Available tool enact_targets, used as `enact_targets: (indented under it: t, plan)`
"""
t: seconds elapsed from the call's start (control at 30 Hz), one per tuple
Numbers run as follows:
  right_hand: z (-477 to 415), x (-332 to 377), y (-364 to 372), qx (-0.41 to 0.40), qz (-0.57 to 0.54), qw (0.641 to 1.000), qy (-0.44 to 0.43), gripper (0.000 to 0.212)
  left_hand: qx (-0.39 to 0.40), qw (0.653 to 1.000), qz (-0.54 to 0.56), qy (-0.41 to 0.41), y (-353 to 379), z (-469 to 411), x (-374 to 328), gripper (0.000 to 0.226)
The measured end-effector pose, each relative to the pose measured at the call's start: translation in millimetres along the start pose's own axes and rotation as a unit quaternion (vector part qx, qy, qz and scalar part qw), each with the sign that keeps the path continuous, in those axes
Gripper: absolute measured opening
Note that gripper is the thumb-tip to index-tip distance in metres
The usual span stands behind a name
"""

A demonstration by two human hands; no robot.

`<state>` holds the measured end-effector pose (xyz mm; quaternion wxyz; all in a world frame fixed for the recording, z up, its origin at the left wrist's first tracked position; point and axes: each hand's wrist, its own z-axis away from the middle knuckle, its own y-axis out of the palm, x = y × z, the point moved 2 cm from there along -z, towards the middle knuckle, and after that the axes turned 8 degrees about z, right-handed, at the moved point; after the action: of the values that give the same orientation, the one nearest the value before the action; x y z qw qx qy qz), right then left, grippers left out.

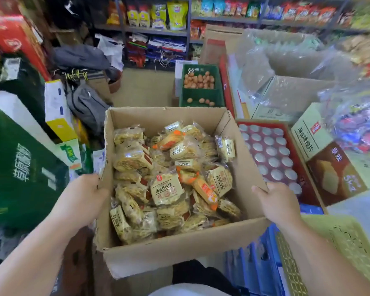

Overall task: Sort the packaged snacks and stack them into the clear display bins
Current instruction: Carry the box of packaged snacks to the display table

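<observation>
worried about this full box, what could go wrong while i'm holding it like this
The left hand and right hand grip the cardboard box only by its thin side walls; loaded with snack packs, a wall could buckle or slip. A tilt might spill packs toward the egg crate ahead.

You have soft, even light, faint shadows. The snacks (166, 190) in the box (179, 248) are sharp; shelves (158, 32) and frame edges smear and bend.
</observation>
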<state>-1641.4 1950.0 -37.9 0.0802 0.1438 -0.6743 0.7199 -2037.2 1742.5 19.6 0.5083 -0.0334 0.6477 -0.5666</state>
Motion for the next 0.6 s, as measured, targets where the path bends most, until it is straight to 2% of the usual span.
enact_targets:
  t: [0.17,0.3,0.47,0.6]
  plan:
    - [-85,-19,-3,-0.003,-0.027,0.998,0.058,0.055,0.047,0.998,0.003,0.041,44,-107,-85,0.035]
    - [-121,-39,-7,0.004,-0.061,0.987,0.151,0.043,0.101,0.988,-0.029,0.109,75,-180,-167,0.030]
    - [-122,-72,-5,-0.036,-0.082,0.954,0.287,0.054,0.199,0.953,-0.086,0.213,130,-246,-257,0.028]
    - [-114,-92,2,-0.035,-0.089,0.915,0.392,0.051,0.275,0.915,-0.120,0.270,188,-283,-312,0.032]
